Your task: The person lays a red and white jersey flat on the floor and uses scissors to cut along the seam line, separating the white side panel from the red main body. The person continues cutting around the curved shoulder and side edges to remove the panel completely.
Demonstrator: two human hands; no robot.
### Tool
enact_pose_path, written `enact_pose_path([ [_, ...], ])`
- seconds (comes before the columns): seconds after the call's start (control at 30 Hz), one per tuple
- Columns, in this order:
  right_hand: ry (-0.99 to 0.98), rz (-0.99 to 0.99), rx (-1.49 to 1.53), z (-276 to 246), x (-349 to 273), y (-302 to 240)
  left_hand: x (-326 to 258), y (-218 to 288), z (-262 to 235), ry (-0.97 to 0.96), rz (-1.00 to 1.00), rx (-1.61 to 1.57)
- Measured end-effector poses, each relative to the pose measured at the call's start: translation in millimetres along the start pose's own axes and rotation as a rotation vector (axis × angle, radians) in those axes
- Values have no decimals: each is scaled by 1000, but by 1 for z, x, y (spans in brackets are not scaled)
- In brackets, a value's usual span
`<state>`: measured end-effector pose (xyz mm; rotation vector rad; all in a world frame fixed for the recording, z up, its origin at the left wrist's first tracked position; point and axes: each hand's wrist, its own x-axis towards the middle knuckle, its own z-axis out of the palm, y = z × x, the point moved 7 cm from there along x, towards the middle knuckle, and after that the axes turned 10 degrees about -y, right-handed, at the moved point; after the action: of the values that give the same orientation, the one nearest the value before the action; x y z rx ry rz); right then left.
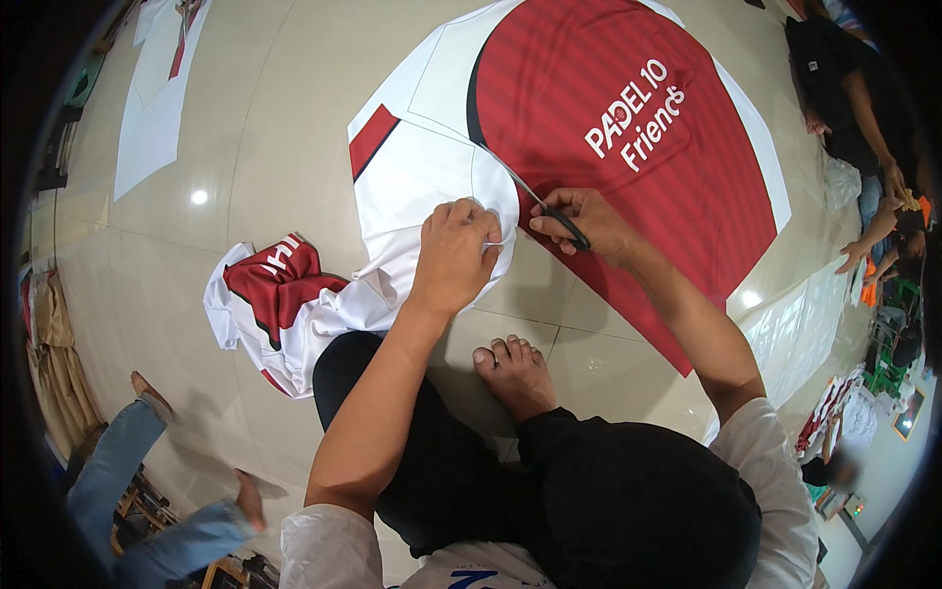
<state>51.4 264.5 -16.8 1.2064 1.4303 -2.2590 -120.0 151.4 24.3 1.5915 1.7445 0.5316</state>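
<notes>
A large printed fabric sheet [648, 206], red with white lettering and a white margin, lies spread over the tiled floor. My right hand [585, 228] is closed around black-handled scissors [566, 224], whose blades reach along the curved edge between the red panel and the white fabric. Just left of the blades, my left hand [457, 253] pinches the edge of the white fabric [412, 196]. This white part carries a red patch with a black line, and it trails down toward my knee. Bunched there is a crumpled red and white piece [285, 285].
My bare foot [517, 373] rests on the floor beside the red sheet. Another white cut sheet [152, 128] lies at far left. A person in jeans [196, 535] walks at lower left. Several people [863, 108] work along the right, near clear plastic [800, 314].
</notes>
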Motion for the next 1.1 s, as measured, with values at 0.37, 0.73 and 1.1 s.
enact_pose_path([
  [0.37,-9,-16,-23,-1,6,-9,0,-2,0,-9,-5,12],
  [0.73,-28,-11,-21,-3,12,-15,-1,0,-1,-5,6,-1],
  [1.1,-42,-27,-58,-6,18,-15,-1,-1,-1,-2,10,17],
])
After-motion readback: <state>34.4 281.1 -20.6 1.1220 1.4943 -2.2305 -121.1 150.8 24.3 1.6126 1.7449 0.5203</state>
